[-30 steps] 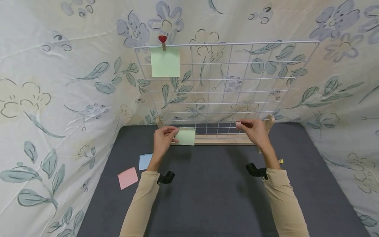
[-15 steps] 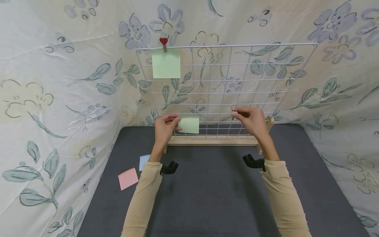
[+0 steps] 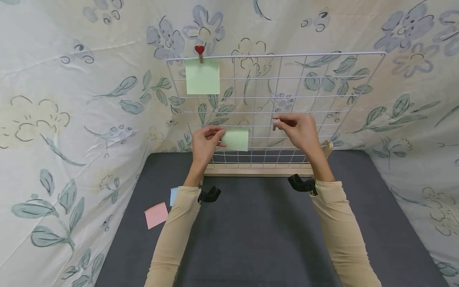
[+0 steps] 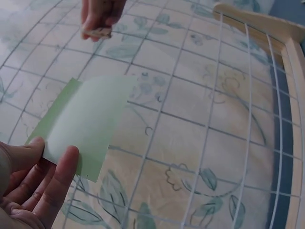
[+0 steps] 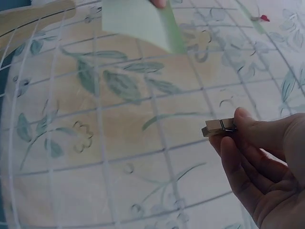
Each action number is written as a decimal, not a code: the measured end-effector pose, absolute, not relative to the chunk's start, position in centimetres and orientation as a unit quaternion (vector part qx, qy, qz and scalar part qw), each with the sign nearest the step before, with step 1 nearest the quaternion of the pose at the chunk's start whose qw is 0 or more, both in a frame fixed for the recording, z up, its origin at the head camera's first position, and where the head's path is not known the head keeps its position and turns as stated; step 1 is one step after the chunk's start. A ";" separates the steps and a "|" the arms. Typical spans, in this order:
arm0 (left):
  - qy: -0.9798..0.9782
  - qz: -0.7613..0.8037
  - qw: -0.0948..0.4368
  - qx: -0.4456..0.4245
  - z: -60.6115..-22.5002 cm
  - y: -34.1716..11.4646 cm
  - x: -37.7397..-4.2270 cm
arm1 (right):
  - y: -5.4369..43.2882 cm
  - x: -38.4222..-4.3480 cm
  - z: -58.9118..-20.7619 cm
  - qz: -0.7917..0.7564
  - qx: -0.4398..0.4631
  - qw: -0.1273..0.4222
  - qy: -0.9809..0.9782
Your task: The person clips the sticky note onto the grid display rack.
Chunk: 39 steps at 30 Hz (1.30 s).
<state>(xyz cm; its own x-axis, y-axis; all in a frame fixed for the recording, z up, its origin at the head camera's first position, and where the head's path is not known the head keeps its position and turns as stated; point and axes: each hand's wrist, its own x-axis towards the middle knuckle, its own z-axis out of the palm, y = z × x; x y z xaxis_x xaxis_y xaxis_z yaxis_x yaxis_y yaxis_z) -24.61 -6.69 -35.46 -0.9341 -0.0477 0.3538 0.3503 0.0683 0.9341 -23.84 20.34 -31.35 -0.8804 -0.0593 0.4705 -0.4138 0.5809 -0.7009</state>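
Observation:
My left hand [image 3: 206, 144] pinches a green sticky note [image 3: 236, 139] by its left edge, in front of the white wire grid [image 3: 263, 97]. In the left wrist view the note [image 4: 90, 124] bends slightly, thumb and fingertips on one corner. To the right, my right hand [image 3: 300, 129] holds a small wooden clothespin [image 5: 219, 126] between thumb and fingers, its jaws pointing away from the hand. Another green sticky note [image 3: 203, 79] hangs at the grid's top left, held by a clothespin with a red heart [image 3: 199, 50].
A pink sticky note [image 3: 156, 215] lies on the dark table [image 3: 247, 231] at the left. Beside it is a blue sticky note [image 3: 173, 195], partly hidden by the left arm. The grid stands in a wooden base [image 3: 256, 172] before a floral cloth [image 3: 107, 79].
Both hands have risen along the grid, the left carrying the green note up and slightly right, the right bringing the clothespin up and left. They are now closer together.

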 end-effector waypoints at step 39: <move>-0.684 -0.662 0.235 -0.198 -24.9 -3.1 -24.1 | 17.4 -25.0 -20.4 0.455 0.185 0.287 -0.822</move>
<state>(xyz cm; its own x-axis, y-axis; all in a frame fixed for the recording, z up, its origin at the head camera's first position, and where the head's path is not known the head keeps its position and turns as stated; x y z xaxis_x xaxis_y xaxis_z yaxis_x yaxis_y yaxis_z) -24.10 -3.13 -24.86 -0.8116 -0.0410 0.5827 0.5811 0.0447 0.8126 -24.97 17.39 -20.38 -0.7671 -0.0425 0.6401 -0.5649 0.5177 -0.6426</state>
